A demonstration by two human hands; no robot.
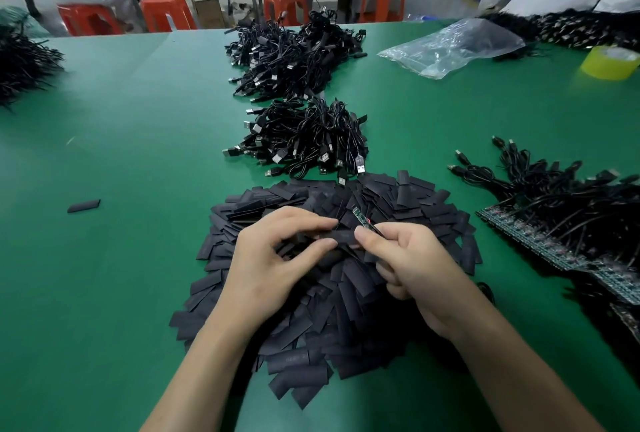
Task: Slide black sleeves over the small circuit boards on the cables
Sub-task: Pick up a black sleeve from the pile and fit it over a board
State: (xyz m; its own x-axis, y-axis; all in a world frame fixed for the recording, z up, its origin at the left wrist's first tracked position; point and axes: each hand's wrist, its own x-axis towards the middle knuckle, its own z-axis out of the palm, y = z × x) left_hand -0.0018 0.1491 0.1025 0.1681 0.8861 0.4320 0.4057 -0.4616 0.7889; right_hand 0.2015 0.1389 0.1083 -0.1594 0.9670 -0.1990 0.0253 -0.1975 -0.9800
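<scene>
Black sleeve (341, 236) pinched by left hand (277, 258), its right end beside circuit board (360, 218) pinched by right hand (412, 265)

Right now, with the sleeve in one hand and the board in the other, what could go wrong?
1. The circuit board in the right hand points up, away from the sleeve pinched by the left hand; its corner may catch on the flat-looking sleeve mouth.
2. The right hand's grip sits at the board's cable end; hard pushing might strain that joint.
3. Both hands work above the pile of sleeves; a dropped sleeve would be hard to find there.
</scene>
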